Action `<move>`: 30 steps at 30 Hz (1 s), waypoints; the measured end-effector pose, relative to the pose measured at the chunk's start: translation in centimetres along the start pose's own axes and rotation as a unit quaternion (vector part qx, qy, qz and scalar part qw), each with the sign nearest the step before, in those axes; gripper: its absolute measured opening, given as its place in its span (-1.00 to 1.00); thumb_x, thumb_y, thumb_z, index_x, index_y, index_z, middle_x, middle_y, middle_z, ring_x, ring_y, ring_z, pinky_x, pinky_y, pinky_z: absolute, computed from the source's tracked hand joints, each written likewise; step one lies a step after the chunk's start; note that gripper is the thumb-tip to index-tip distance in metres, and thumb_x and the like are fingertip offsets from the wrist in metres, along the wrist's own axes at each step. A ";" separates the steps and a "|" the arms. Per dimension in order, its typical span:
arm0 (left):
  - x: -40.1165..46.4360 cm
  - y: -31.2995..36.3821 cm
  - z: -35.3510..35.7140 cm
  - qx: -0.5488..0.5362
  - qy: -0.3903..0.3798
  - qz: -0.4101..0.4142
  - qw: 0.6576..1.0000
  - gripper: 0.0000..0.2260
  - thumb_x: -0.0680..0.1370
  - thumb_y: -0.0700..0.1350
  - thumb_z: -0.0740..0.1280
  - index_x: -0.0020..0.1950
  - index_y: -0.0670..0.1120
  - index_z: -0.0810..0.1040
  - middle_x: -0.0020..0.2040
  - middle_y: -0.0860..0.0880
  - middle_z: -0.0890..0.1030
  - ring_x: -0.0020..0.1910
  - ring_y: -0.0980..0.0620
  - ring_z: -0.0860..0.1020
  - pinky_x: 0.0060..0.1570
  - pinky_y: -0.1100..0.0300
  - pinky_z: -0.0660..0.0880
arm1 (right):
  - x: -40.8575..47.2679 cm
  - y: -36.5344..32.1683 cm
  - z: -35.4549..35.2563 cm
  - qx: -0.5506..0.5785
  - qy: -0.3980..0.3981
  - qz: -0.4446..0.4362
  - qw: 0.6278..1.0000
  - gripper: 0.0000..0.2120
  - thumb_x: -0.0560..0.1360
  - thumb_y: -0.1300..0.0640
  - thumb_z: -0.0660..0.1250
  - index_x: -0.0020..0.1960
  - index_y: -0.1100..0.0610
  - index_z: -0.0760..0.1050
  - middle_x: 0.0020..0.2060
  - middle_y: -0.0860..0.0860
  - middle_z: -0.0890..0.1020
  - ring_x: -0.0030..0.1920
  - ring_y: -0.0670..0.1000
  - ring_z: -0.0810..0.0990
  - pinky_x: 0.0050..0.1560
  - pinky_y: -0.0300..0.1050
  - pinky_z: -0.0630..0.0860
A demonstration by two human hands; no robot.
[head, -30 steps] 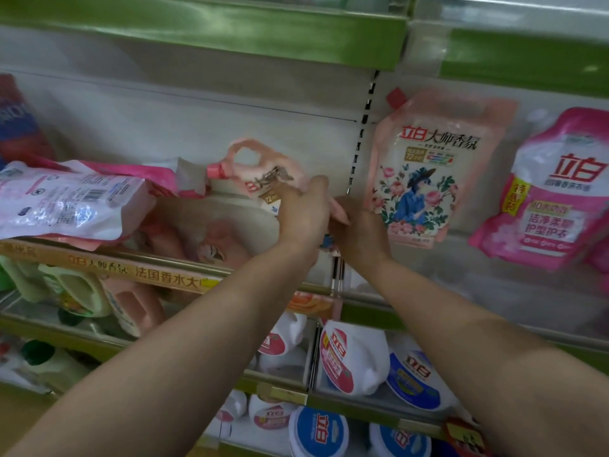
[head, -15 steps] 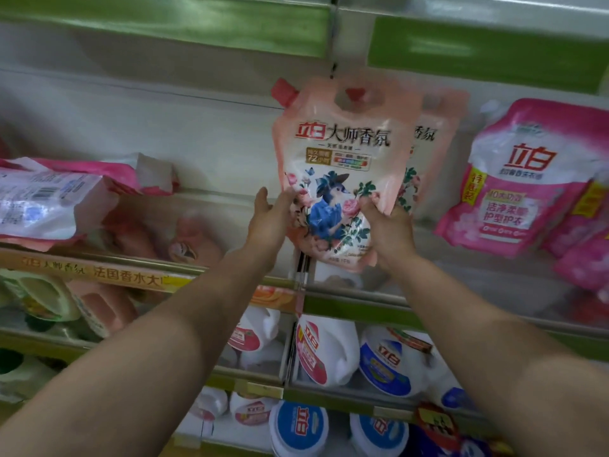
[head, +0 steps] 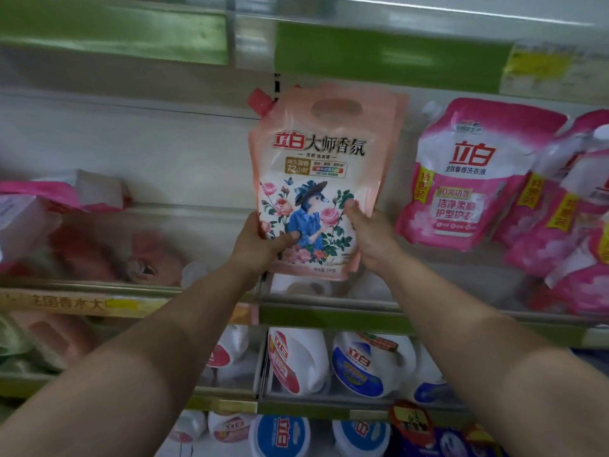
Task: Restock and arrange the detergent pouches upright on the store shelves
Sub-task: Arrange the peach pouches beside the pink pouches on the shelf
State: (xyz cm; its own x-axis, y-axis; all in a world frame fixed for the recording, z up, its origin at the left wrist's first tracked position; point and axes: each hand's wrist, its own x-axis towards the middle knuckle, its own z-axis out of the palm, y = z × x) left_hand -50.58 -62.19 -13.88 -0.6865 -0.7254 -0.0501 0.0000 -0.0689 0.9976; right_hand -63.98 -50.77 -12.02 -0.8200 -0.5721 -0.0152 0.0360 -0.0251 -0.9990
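While both hands, left (head: 260, 245) and right (head: 370, 237), grip the pouch (head: 321, 179) at its lower corners, it stands upright above the shelf (head: 329, 316), spout up, ready to go straight down.

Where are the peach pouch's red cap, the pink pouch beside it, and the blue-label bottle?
Red cap (head: 260, 99), head view, its side.
Pink pouch (head: 468, 173), head view, front label.
Blue-label bottle (head: 359, 364), head view, its label.
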 end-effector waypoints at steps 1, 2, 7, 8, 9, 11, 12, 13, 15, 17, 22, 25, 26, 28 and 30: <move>0.1 -0.1 0.5 -0.003 0.002 0.005 1.000 -0.55 0.45 -0.30 0.44 0.26 -0.14 0.35 0.11 -0.08 0.60 0.04 -0.07 0.62 -0.10 0.07 0.63 | 0.2 -0.2 -0.4 -0.002 0.001 -0.005 1.000 -0.83 0.57 0.00 0.25 0.04 0.08 0.53 -0.08 0.08 0.69 -0.05 0.08 0.68 0.05 0.07 0.59; 0.4 -0.2 1.0 0.001 0.007 0.013 1.000 -0.55 0.44 -0.29 0.45 0.25 -0.14 0.36 0.13 -0.08 0.60 0.06 -0.08 0.61 -0.03 0.02 0.62 | 0.4 -0.5 -0.8 -0.012 0.004 -0.012 1.000 -0.82 0.57 -0.01 0.26 0.02 0.08 0.54 -0.11 0.07 0.69 -0.06 0.09 0.68 0.04 0.07 0.60; 0.9 -0.2 3.9 0.057 0.022 0.048 0.997 -0.51 0.45 -0.26 0.46 0.30 -0.10 0.34 0.10 -0.02 0.56 0.08 -0.01 0.56 0.00 0.10 0.55 | 0.7 -1.1 -3.3 -0.065 -0.004 -0.016 0.998 -0.77 0.60 0.00 0.18 0.12 0.12 0.48 -0.14 -0.02 0.63 -0.07 0.00 0.60 -0.12 -0.18 0.54; 0.8 -0.3 4.3 0.065 0.025 0.054 0.996 -0.49 0.45 -0.25 0.45 0.33 -0.11 0.32 0.10 0.00 0.55 0.09 0.00 0.55 -0.01 0.12 0.54 | 0.6 -0.7 -4.0 -0.083 -0.020 -0.008 0.996 -0.74 0.60 -0.01 0.17 0.16 0.12 0.46 -0.12 -0.05 0.61 -0.02 -0.01 0.58 -0.07 -0.17 0.50; 0.8 -0.3 4.6 0.072 0.030 0.060 0.995 -0.48 0.46 -0.23 0.45 0.36 -0.11 0.31 0.10 0.00 0.54 0.09 0.02 0.55 -0.01 0.13 0.52 | 0.3 -0.3 -4.6 -0.101 -0.037 -0.006 0.994 -0.71 0.59 -0.02 0.19 0.20 0.12 0.45 -0.08 -0.06 0.60 0.02 -0.02 0.57 -0.05 -0.17 0.48; 0.7 -0.4 4.7 0.084 0.033 0.071 0.993 -0.49 0.49 -0.21 0.43 0.37 -0.10 0.30 0.11 0.02 0.52 0.08 0.04 0.52 -0.05 0.21 0.49 | -0.1 1.0 -5.5 -0.129 -0.075 -0.016 0.989 -0.66 0.53 0.02 0.31 0.26 0.11 0.43 -0.01 -0.07 0.61 0.03 -0.05 0.60 -0.13 -0.27 0.52; 0.6 -0.4 4.7 0.091 0.030 0.076 0.993 -0.50 0.50 -0.21 0.41 0.37 -0.10 0.29 0.11 0.03 0.51 0.08 0.06 0.51 -0.08 0.28 0.48 | -0.2 1.8 -5.8 -0.133 -0.094 -0.020 0.986 -0.63 0.48 0.09 0.39 0.25 0.09 0.42 0.02 -0.05 0.61 0.02 -0.08 0.61 -0.16 -0.31 0.54; 0.6 -0.4 4.6 0.097 0.024 0.081 0.992 -0.49 0.51 -0.20 0.40 0.38 -0.10 0.27 0.12 0.04 0.49 0.09 0.08 0.49 -0.11 0.32 0.47 | -0.4 2.6 -5.8 -0.133 -0.110 -0.024 0.985 -0.58 0.42 0.18 0.45 0.22 0.07 0.40 0.05 -0.03 0.61 0.03 -0.08 0.61 -0.12 -0.29 0.57; 0.5 -0.5 4.3 0.110 0.007 0.089 0.990 -0.44 0.51 -0.20 0.41 0.42 -0.10 0.21 0.16 0.04 0.48 0.10 0.11 0.47 -0.07 0.33 0.45 | -0.4 4.1 -5.6 -0.159 -0.114 -0.034 0.980 -0.41 0.30 0.27 0.54 0.20 0.01 0.34 0.11 -0.02 0.59 0.14 -0.03 0.58 0.13 -0.12 0.54; 0.7 -0.8 3.8 0.131 -0.024 0.093 0.987 -0.31 0.44 -0.22 0.48 0.44 -0.09 0.15 0.21 0.04 0.47 0.14 0.11 0.47 -0.08 0.38 0.45 | -0.1 4.8 -5.4 -0.200 -0.091 -0.047 0.974 -0.32 0.26 0.23 0.58 0.25 0.03 0.31 0.15 -0.03 0.57 0.19 -0.02 0.53 0.24 -0.05 0.47; 1.3 -1.7 3.0 0.244 -0.058 0.094 0.963 -0.01 0.26 -0.18 0.61 0.49 -0.01 0.03 0.36 -0.01 0.43 0.28 0.01 0.49 0.08 0.26 0.50 | 1.2 5.1 -5.5 -0.252 -0.041 -0.044 0.966 -0.39 0.29 0.14 0.57 0.23 0.12 0.35 0.15 0.02 0.58 0.15 0.02 0.55 0.19 -0.04 0.49; 1.3 -1.6 3.4 0.251 -0.032 0.096 0.963 -0.11 0.34 -0.25 0.55 0.49 -0.04 0.06 0.35 -0.03 0.46 0.24 0.04 0.48 -0.16 0.52 0.39 | 1.4 5.3 -5.2 -0.254 -0.016 -0.045 0.966 -0.50 0.32 0.12 0.56 0.13 0.10 0.37 0.06 -0.03 0.59 0.10 0.01 0.57 0.11 -0.07 0.52; 1.4 -1.7 3.5 0.247 -0.027 0.095 0.964 -0.13 0.36 -0.28 0.52 0.50 -0.05 0.06 0.35 -0.04 0.46 0.26 0.01 0.47 -0.11 0.48 0.38 | 1.4 5.2 -5.1 -0.261 -0.009 -0.046 0.964 -0.52 0.33 0.11 0.55 0.11 0.09 0.35 0.03 -0.04 0.57 0.08 0.00 0.56 0.09 -0.09 0.51; 1.8 -1.9 3.7 0.240 -0.016 0.091 0.966 -0.15 0.39 -0.31 0.49 0.51 -0.06 0.05 0.37 -0.08 0.45 0.32 -0.07 0.45 0.02 0.34 0.36 | 1.4 5.2 -4.8 -0.279 0.004 -0.043 0.959 -0.54 0.34 0.08 0.54 0.08 0.06 0.32 0.01 -0.06 0.54 0.03 -0.03 0.53 0.05 -0.12 0.48; 2.0 -2.0 3.8 0.238 -0.008 0.093 0.967 -0.17 0.41 -0.32 0.47 0.52 -0.06 0.05 0.38 -0.08 0.44 0.34 -0.09 0.43 0.05 0.30 0.33 | 1.5 5.2 -4.6 -0.286 0.011 -0.043 0.957 -0.53 0.35 0.06 0.53 0.10 0.06 0.32 0.05 -0.04 0.56 0.06 -0.01 0.54 0.06 -0.12 0.49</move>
State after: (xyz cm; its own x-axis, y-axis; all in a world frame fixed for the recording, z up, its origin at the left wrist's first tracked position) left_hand -54.76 -60.93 -15.77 -0.7181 -0.6840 0.1288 -0.2081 0.3876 0.8980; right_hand -67.69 -47.98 -17.47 -0.8179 -0.5708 0.0725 -0.3453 0.3860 -0.8555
